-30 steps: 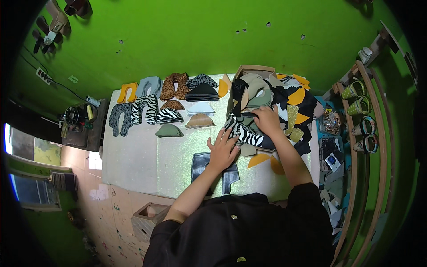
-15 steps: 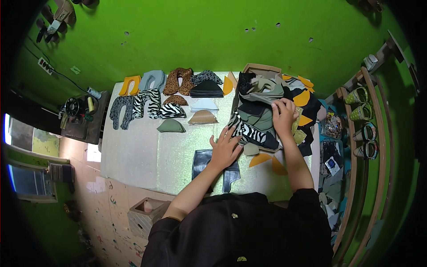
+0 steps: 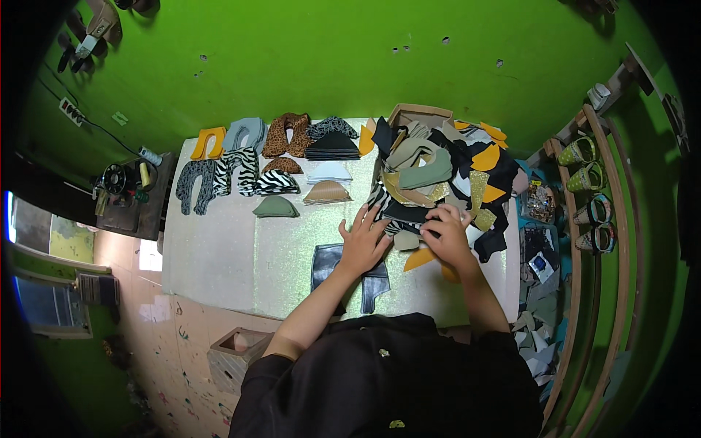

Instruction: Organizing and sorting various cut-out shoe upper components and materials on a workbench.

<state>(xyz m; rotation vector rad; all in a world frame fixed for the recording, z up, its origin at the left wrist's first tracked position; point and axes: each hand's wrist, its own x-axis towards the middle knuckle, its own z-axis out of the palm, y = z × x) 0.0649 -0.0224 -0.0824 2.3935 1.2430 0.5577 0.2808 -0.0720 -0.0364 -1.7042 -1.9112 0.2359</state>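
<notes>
Basically both hands sit at the near edge of the heap of cut pieces (image 3: pixel 445 175). Left hand (image 3: pixel 363 244) lies flat, fingers spread, on the table (image 3: pixel 219 255) over a black piece (image 3: pixel 325 263). Right hand (image 3: pixel 447 232) is closer, fingers curled into the heap; can't tell what it grips. Heap runs up and right from both.

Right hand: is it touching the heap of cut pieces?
Touching. In the head view the right hand lies on the near edge of the heap of cut pieces, its fingers overlapping the dark and striped pieces there.
</notes>
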